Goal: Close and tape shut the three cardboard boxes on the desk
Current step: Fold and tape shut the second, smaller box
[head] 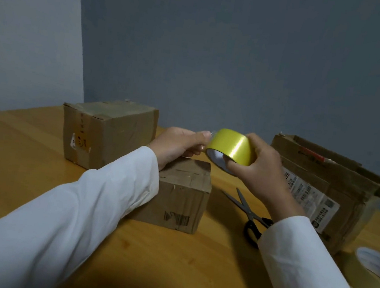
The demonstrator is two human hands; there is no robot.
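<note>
While three cardboard boxes stand on the wooden worktop (164, 256), none shows anything of its contents. The large box (110, 133) at the back left has its top flaps down and strips of brown tape across the top and down its front corner, with a torn white label low on the near face. The small box (184, 194) sits in the middle, closest to the person, flaps folded flat with old clear tape crossing the top and a printed barcode on its near side; the left sleeve (74, 206) crosses in front of its left part. The right box (323, 190) is wide and worn, its top flaps standing up and open, a white shipping label on the side facing the camera and a red-and-white strip near the upper edge; its inside cannot be seen from this angle.

Above the small box, both hands hold a yellow tape roll (232, 148). The right hand (260, 170) grips the roll, fingers curled over the glossy outer band and a finger pushed into the white core. The left hand (179, 143) pinches at the roll's left edge with thumb and fingertips, where a bit of clear tape end seems to lift; the detail there is too small to be sure.

Scissors (247, 212) with black handles lie open on the worktop between the small box and the right box, partly behind the right sleeve. A second roll, pale masking tape (369, 276), lies flat at the right edge, just beside the right box.
</note>
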